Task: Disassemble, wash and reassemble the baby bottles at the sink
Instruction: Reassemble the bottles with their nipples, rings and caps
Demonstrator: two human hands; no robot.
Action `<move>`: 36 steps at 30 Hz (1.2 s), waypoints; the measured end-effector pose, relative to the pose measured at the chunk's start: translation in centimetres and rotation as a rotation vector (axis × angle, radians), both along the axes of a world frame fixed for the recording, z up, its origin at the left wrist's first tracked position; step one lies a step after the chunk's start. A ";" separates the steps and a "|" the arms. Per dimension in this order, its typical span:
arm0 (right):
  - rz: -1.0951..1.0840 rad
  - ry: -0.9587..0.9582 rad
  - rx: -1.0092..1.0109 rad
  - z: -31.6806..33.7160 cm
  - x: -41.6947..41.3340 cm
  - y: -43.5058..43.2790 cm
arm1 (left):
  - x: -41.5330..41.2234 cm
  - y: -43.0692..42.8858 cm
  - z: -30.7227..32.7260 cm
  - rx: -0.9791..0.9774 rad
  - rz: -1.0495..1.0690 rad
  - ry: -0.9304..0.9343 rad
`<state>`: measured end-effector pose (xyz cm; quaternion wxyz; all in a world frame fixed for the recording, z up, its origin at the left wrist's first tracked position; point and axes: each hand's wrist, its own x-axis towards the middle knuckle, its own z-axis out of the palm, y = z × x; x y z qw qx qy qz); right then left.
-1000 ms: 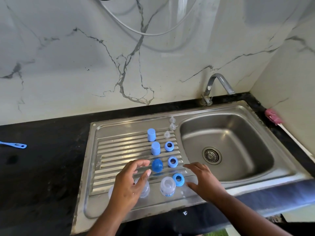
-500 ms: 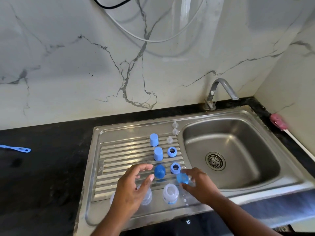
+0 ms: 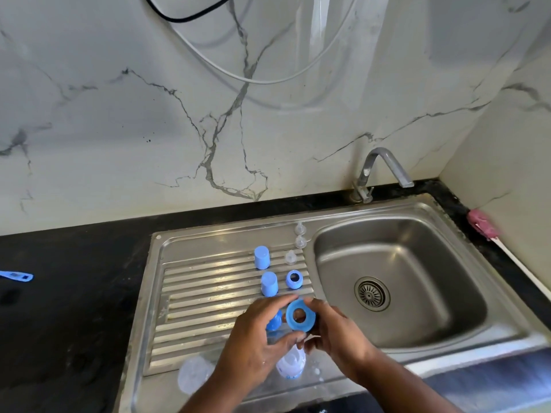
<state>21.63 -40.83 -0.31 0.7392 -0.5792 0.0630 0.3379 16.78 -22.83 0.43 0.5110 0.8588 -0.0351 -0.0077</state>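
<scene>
Both hands meet over the near end of the drainboard and hold a blue ring between them, lifted off the steel. The left hand curls a finger over the ring's top and a thumb under it. The right hand pinches its right rim. The ring's hole faces up toward the camera, its axis tipped slightly left.

Below the hands a clear bottle seems to stand mouth up, though it is mostly hidden. A second bottle sits near the front lip.

Farther back on the ribs stand two caps and a second ring. Teats line the edge of the basin. Black counter and marble wall surround the sink. Open ribbed steel lies left of the caps; the basin drops away just right of the hands.
</scene>
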 end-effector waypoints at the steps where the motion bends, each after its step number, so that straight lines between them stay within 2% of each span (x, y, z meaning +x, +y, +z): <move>1: 0.009 0.003 -0.006 -0.1 0.1 0.0 | 0.0 0.0 -0.1 -0.019 -0.001 0.007; 4: 0.090 0.014 -0.018 -0.3 0.7 0.0 | 0.2 -0.1 -0.3 -0.026 0.009 0.006; 7: 0.185 -0.051 -0.139 -0.5 2.4 0.1 | 0.8 0.1 -0.5 -0.015 0.086 -0.022; 10: 0.088 -0.117 -0.313 -0.8 6.4 0.1 | 1.5 0.4 -1.0 -0.021 0.149 -0.026; 12: 0.072 -0.273 -0.524 -1.5 9.8 0.0 | 1.8 0.7 -1.2 -0.021 0.171 -0.015; 15: 0.159 -0.556 -0.873 -3.4 14.5 0.6 | 2.4 1.2 -1.7 -0.010 0.192 0.003; 18: 0.336 -0.706 -1.020 -5.4 17.4 1.9 | 2.8 1.5 -1.7 0.003 0.206 0.027; 23: 0.605 -0.791 -1.114 -8.1 19.3 4.1 | 3.2 1.9 -1.7 0.035 0.234 0.047; 26: 0.668 -0.834 -1.197 -9.0 19.5 4.7 | 3.3 2.1 -1.7 0.033 0.258 0.055; 31: 0.524 -0.810 -1.127 -9.2 19.3 4.3 | 3.2 2.4 -1.6 0.020 0.276 0.046; 36: 0.131 -0.706 -0.880 -5.9 17.0 2.8 | 2.8 2.7 -1.5 0.013 0.245 0.039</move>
